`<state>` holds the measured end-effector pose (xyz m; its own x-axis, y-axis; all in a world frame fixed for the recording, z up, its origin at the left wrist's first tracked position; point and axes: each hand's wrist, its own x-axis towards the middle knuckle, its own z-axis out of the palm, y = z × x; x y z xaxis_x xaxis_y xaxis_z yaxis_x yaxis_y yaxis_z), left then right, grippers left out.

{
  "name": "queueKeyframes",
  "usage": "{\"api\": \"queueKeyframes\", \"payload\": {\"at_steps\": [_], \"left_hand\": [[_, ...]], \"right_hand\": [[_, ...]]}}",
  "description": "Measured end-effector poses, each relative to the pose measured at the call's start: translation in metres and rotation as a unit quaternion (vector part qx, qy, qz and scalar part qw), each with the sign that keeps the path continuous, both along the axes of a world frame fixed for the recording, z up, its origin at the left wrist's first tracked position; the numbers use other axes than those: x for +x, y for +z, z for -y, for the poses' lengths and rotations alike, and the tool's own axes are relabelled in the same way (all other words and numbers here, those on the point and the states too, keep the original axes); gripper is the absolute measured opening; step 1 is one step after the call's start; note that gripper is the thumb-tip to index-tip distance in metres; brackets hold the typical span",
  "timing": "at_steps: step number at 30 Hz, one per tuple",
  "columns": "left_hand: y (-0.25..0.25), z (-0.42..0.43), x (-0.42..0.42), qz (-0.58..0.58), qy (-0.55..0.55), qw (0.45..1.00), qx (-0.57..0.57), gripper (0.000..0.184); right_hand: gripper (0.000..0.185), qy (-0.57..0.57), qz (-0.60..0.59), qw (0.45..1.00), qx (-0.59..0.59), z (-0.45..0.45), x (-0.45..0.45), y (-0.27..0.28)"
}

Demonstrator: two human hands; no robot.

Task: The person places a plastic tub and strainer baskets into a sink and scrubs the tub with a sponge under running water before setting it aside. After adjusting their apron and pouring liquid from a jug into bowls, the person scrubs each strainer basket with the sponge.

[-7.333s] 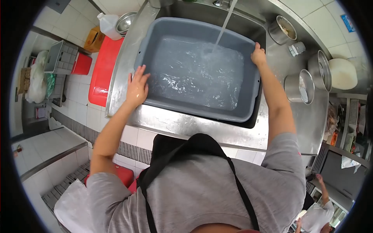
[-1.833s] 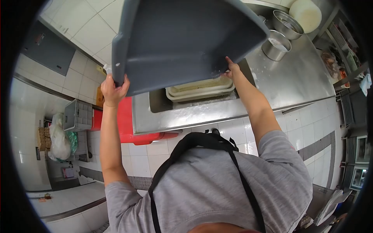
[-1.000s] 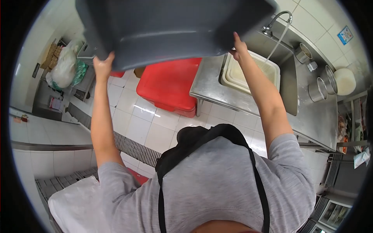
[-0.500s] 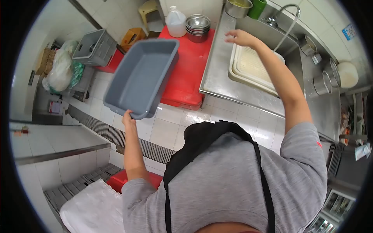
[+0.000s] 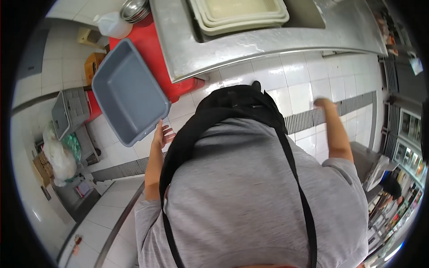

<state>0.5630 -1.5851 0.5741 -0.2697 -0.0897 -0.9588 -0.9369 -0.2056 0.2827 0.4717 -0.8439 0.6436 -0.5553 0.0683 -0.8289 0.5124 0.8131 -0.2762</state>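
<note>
A grey-blue plastic tub (image 5: 129, 91) sits tilted at an angle over the red chest-like surface (image 5: 154, 53), its inside bare. Just off the tub's near corner is my left hand (image 5: 163, 135), fingers spread and holding nothing; whether a fingertip still brushes the rim I cannot tell. My right hand (image 5: 325, 103) hangs out to the right above the floor, away from any object. Motion blur hides its fingers. Stacked pale plastic trays (image 5: 243, 27) rest in the steel sink (image 5: 308, 13) at the top of the view.
The steel counter edge (image 5: 268, 42) runs across ahead of me. Metal bowls (image 5: 134, 10) and a translucent jug (image 5: 114, 27) stand behind the tub. At left are a grey crate (image 5: 71, 111) and filled plastic bags (image 5: 58, 152). A drain grate (image 5: 308, 119) crosses the tiled floor.
My left hand has let go of the tub, which now rests on the red surface. My right hand has swung from over the sink down to the right. The view has turned right.
</note>
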Motion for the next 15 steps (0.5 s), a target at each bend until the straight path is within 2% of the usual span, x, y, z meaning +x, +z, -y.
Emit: {"api": "queueKeyframes", "payload": {"at_steps": [1, 2, 3, 4, 5, 6, 7, 8, 9, 10, 11, 12, 13, 15], "left_hand": [[-0.010, 0.002, 0.005, 0.006, -0.069, 0.997, -0.039, 0.073], [-0.023, 0.006, 0.012, 0.011, -0.139, 0.987, -0.078, 0.065], [-0.025, 0.006, 0.013, 0.014, -0.148, 0.986, -0.079, 0.065], [-0.025, 0.004, 0.013, -0.006, -0.267, 0.956, -0.118, 0.055], [-0.032, 0.004, 0.014, -0.029, -0.381, 0.911, -0.154, 0.045], [-0.041, 0.001, 0.009, -0.028, -0.387, 0.909, -0.153, 0.045], [-0.058, 0.003, 0.008, -0.084, -0.458, 0.876, -0.129, 0.039], [-0.076, 0.006, 0.010, -0.141, -0.524, 0.834, -0.102, 0.034], [-0.100, 0.007, 0.013, -0.137, -0.479, 0.866, -0.023, 0.037], [-0.030, -0.050, -0.011, 0.033, -0.500, 0.857, -0.118, 0.042], [-0.003, -0.080, -0.019, 0.055, -0.466, 0.877, -0.107, 0.043], [0.006, -0.095, -0.024, 0.076, -0.432, 0.894, -0.095, 0.045], [-0.016, -0.092, -0.019, 0.074, -0.434, 0.893, -0.093, 0.045], [-0.090, -0.076, -0.006, -0.007, -0.495, 0.868, 0.038, 0.040]], "right_hand": [[0.040, 0.199, 0.133, 0.960, 0.147, 0.027, 0.028, -0.008], [0.043, 0.386, 0.255, 0.842, 0.276, 0.044, 0.051, -0.020], [0.042, 0.314, 0.133, 0.931, 0.131, 0.028, 0.068, -0.083], [0.042, 0.227, 0.003, 0.974, -0.016, 0.008, 0.082, -0.138], [0.039, 0.007, 0.013, 0.999, 0.047, 0.048, 0.077, -0.110], [0.041, 0.208, -0.004, 0.969, 0.133, 0.045, 0.076, -0.170], [0.044, 0.218, -0.040, 0.954, 0.200, 0.083, 0.066, -0.141], [0.045, 0.176, -0.061, 0.964, 0.191, 0.114, 0.047, -0.113], [0.049, 0.217, -0.105, 0.963, 0.124, 0.125, 0.034, -0.135], [0.049, 0.169, -0.124, 0.975, 0.073, 0.139, 0.022, -0.131], [0.050, 0.136, -0.159, 0.978, -0.003, 0.144, 0.018, -0.155], [0.049, 0.008, -0.061, 0.994, -0.085, 0.167, 0.002, -0.089], [0.052, -0.027, -0.008, 0.996, -0.090, 0.177, -0.004, -0.079], [0.054, -0.008, -0.021, 0.998, -0.063, 0.180, -0.005, -0.088]]}}
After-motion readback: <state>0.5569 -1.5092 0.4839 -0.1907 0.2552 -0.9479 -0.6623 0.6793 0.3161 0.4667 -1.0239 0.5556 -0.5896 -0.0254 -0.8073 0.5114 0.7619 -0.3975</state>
